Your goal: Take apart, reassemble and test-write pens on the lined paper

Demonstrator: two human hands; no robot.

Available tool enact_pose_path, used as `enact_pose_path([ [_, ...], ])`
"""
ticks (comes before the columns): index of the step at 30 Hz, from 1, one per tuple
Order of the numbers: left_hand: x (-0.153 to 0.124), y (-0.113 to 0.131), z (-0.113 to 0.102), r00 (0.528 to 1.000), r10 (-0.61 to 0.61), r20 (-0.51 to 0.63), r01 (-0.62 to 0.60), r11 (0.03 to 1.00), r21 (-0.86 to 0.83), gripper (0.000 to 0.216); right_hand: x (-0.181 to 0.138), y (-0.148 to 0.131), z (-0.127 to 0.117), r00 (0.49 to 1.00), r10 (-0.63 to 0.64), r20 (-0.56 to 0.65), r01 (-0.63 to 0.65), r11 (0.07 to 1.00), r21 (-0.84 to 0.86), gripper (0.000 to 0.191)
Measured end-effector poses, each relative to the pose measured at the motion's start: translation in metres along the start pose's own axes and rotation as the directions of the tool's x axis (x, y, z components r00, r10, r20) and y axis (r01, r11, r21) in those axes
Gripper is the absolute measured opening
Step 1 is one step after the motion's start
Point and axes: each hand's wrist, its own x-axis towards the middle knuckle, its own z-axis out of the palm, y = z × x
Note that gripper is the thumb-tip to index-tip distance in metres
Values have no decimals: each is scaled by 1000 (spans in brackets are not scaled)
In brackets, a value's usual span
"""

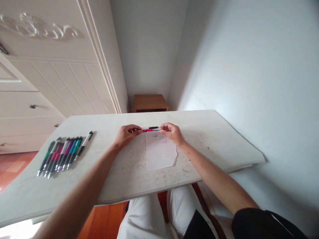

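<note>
My left hand [126,133] and my right hand [171,132] hold a pink pen [149,130] level between them, each pinching one end, just above the far edge of a torn sheet of lined paper [159,153]. A small black piece [153,127], perhaps a pen cap, lies on the table right behind the pen. Scribbles mark the top of the paper. Both hands are closed in a pinch on the pen.
A row of several coloured pens [62,153] lies on the left of the white table [211,146]. A white cabinet [50,83] stands at left, a grey wall at right, a small wooden stand [150,102] behind the table.
</note>
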Motion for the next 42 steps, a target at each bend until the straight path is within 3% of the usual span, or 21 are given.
enact_pose_path([
  [18,3,-7,1,1000,11,-2,-11,999,-50,39,-1,-3,-2,1000,-16,7,17,999,-35,26],
  [24,3,-9,0,1000,-8,-16,7,998,-69,41,1,-2,-6,998,-52,43,50,998,36,42],
  [27,4,-8,-3,999,-31,-29,27,994,-102,44,5,-1,-12,998,-65,-10,65,997,41,40],
  [31,6,-7,-11,996,-28,-86,16,992,-128,47,9,4,-19,991,-119,-68,110,985,-135,29],
  [36,7,-8,-17,991,-30,-130,15,994,-112,46,17,5,-16,955,-270,119,293,813,-504,20],
  [39,8,-9,-18,988,-32,-148,14,992,-123,45,27,2,-7,949,-231,215,315,696,-645,23],
  [42,9,-12,-19,987,-22,-162,0,991,-132,44,37,1,2,945,-180,274,324,638,-699,20],
])
